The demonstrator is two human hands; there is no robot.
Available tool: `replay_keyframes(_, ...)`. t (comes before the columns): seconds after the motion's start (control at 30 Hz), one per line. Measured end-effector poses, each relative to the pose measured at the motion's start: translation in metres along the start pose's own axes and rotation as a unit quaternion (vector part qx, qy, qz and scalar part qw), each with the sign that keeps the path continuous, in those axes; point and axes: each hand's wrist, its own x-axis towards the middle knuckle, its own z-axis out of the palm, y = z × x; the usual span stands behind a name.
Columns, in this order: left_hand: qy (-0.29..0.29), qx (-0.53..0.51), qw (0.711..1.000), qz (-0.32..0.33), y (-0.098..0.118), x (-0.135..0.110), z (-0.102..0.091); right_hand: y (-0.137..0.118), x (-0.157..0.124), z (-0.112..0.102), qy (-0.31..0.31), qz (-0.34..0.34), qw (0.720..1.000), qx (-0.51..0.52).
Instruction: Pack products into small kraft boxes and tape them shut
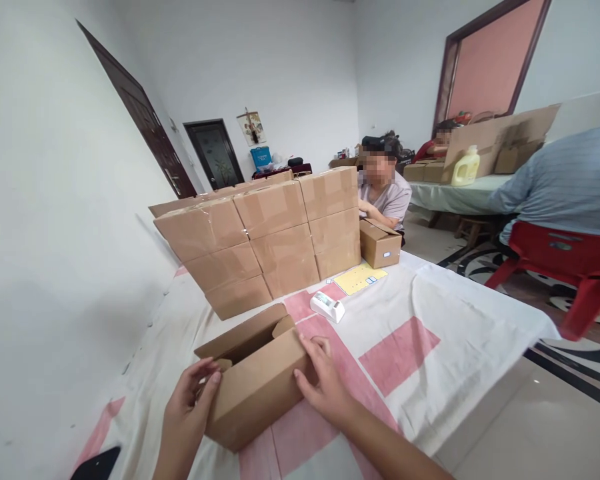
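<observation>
A small brown cardboard box [257, 380] lies on the cloth-covered table [430, 320] right in front of me, its top flaps standing open. My left hand [190, 400] grips its left end, fingers curled over the edge. My right hand [323, 383] presses against the right end, fingers wrapped round the corner. Just beyond the box lies a small white device [327, 306], and further back a yellow sheet [359, 277].
A wall of stacked sealed cartons [260, 240] fills the table's far side. A person sits behind it with another open carton [379, 243]. At right a second person sits on a red chair [570, 263] at a table holding a yellow jug [466, 167]. A dark object [97, 465] lies at bottom left.
</observation>
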Motion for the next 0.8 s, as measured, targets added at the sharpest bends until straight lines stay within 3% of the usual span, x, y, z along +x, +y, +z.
replay_keyframes(0.17,0.042,0.077,0.993,0.078,0.005,0.005,0.007,-0.002,-0.002,0.0,-0.025,-0.028,0.998,-0.052)
replay_keyframes(0.27,0.078,0.085,0.99,0.079,0.007,0.005,0.009,-0.004,-0.004,0.002,-0.022,-0.021,0.997,-0.074)
replay_keyframes(0.37,0.046,0.055,0.995,0.067,0.003,0.004,0.007,-0.005,-0.007,0.002,-0.019,0.004,0.996,-0.092)
replay_keyframes(0.47,-0.015,0.126,0.987,0.094,0.0,0.001,-0.003,-0.005,-0.01,0.0,-0.029,0.016,0.996,-0.087)
replay_keyframes(0.53,-0.057,0.228,0.964,0.124,0.003,-0.004,-0.009,-0.005,-0.011,0.0,-0.026,0.02,0.996,-0.081)
replay_keyframes(0.63,-0.058,0.385,0.905,0.17,0.016,-0.016,-0.005,-0.006,-0.01,0.002,-0.018,0.018,0.997,-0.071)
replay_keyframes(0.73,-0.054,0.465,0.851,0.238,0.026,-0.026,0.021,-0.008,-0.006,0.003,-0.018,0.01,0.998,-0.062)
replay_keyframes(0.8,-0.055,0.472,0.838,0.268,0.028,-0.029,0.044,-0.009,-0.004,0.0,-0.018,0.01,0.998,-0.061)
